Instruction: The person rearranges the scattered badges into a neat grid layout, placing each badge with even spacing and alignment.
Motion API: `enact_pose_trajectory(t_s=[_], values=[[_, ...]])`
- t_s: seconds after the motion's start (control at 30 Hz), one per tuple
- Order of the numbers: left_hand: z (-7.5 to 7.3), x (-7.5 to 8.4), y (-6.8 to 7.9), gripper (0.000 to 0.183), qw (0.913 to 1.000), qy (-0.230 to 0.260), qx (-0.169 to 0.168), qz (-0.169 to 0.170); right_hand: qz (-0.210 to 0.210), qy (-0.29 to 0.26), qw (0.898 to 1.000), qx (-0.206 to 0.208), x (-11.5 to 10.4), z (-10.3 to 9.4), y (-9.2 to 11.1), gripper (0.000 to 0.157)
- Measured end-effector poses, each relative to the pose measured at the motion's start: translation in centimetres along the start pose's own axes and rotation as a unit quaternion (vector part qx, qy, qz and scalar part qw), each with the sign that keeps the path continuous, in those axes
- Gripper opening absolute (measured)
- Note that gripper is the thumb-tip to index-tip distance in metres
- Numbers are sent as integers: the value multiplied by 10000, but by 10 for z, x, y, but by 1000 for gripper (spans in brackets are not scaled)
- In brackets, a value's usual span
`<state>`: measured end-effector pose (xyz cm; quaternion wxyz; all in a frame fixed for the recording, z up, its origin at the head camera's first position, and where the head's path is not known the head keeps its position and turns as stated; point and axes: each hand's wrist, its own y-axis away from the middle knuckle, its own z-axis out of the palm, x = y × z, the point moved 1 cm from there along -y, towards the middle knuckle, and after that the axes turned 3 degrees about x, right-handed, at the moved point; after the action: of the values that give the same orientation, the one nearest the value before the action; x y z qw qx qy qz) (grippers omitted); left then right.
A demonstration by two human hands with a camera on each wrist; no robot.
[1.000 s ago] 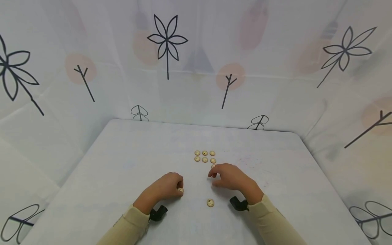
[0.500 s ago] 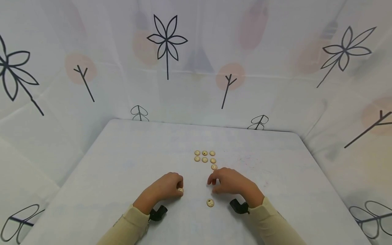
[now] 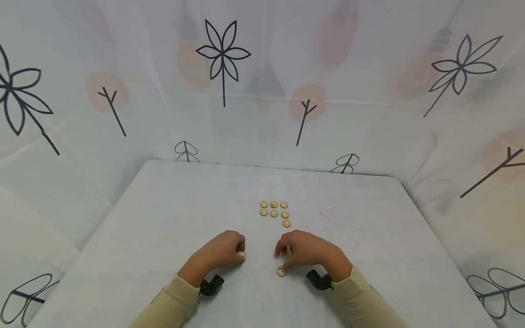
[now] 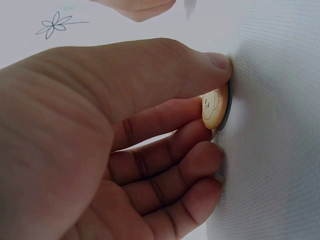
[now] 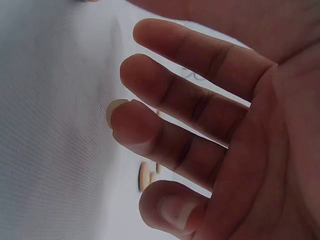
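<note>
My left hand (image 3: 223,249) pinches a small round wooden disc (image 4: 212,107) between thumb and fingers, its edge against the white table. An engraved, face-like drawing shows on that disc. My right hand (image 3: 309,249) is low over the table with fingers spread and loosely bent, holding nothing. Its thumb tip is at the edge of another wooden disc (image 3: 280,271); whether it touches cannot be told. Beyond the right hand, several similar discs lie in two short rows, including a disc (image 3: 274,213) in the nearer row. A single disc (image 3: 286,223) lies just below their right end.
The white table (image 3: 197,191) has a far edge against a pale cloth backdrop (image 3: 262,127) printed with flowers and twigs. Each wrist carries a black camera mount, such as the left wrist's mount (image 3: 212,285) and the right one's mount (image 3: 319,279).
My right hand has drawn back from the single disc below the rows, toward the disc nearest me, uncovering the single one. The left hand has stayed in place with its disc.
</note>
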<state>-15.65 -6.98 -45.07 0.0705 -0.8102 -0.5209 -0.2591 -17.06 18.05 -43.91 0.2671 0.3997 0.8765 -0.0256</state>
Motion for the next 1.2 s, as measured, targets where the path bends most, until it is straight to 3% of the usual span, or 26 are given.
enact_pose_trajectory(t_s=[0.77,1.2], values=[[3,-4,-2,10,9997,-102,93,190,-41,143,9995,-268,-6,12,-2,25],[1,-3,-1,10,9998,-71,84,159,-308,311,9986,-312,-13,12,-1,23]])
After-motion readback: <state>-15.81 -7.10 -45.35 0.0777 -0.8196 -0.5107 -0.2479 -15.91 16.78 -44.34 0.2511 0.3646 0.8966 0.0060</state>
